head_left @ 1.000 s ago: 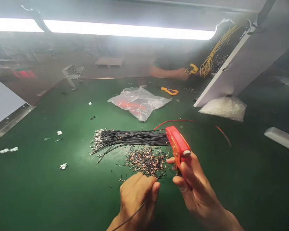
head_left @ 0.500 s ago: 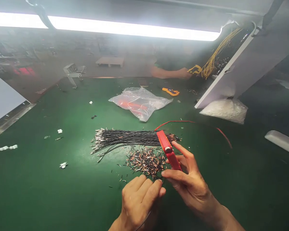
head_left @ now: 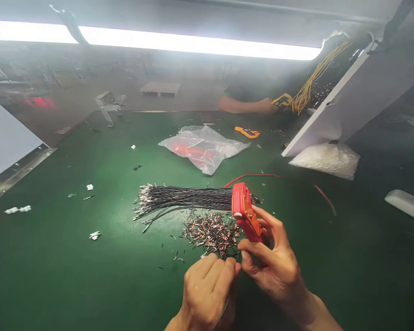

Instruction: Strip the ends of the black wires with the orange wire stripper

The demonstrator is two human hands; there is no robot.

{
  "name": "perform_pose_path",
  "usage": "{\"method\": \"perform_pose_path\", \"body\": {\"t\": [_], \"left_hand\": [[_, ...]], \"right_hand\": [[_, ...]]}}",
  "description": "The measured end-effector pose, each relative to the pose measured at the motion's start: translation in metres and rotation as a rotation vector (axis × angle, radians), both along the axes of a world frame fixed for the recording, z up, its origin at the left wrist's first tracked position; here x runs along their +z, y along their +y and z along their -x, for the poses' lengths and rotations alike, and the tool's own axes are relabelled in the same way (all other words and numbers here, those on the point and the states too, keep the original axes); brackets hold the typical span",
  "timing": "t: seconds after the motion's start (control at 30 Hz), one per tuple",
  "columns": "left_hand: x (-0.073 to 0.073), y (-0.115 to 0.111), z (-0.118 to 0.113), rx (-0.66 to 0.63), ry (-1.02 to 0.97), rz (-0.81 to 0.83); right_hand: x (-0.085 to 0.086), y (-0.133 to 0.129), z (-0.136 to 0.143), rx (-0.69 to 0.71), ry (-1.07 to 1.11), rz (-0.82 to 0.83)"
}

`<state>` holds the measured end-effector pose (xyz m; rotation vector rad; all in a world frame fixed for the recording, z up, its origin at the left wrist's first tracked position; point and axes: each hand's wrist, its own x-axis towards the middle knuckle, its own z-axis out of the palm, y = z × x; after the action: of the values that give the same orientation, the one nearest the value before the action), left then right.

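My right hand [head_left: 274,259] grips a red and orange wire stripper [head_left: 245,212], its body tilted up to the left. My left hand [head_left: 209,285] is closed beside it, knuckles up. A thin dark wire [head_left: 223,312] runs down from the closed left fingers; its far end is hidden by the hand. Just beyond both hands lies a heap of short black and copper-coloured wire scraps [head_left: 212,232]. Behind the heap, a bundle of black wires [head_left: 189,196] lies crosswise, with silvery ends to the left. The wire stripper covers part of the bundle's right end.
A clear plastic bag [head_left: 207,147] with something orange inside lies further back, near a yellow tool [head_left: 247,132]. At the right are a white-filled bag [head_left: 327,161] and a slanted white panel [head_left: 345,96]. Across the table a person's forearm [head_left: 246,105] shows beside another yellow tool [head_left: 282,99].
The wire stripper has turned so that more of its orange side and rivets show. My left hand has shifted right and sits closer to the right hand. The whole view has shifted slightly.
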<state>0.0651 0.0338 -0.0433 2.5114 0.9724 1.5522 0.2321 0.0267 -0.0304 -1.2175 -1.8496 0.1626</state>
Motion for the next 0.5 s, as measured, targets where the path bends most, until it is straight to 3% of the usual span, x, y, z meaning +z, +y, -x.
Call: {"method": "perform_pose_path", "body": {"t": [0.37,0.5], "left_hand": [[0.001,-0.004,-0.003,0.051,-0.019,0.002],[-0.001,-0.009,-0.005,0.035,-0.045,-0.006]], "right_hand": [[-0.002,0.006,0.005,-0.055,0.065,-0.013],[-0.004,0.012,-0.011,-0.205,0.064,-0.052]]}}
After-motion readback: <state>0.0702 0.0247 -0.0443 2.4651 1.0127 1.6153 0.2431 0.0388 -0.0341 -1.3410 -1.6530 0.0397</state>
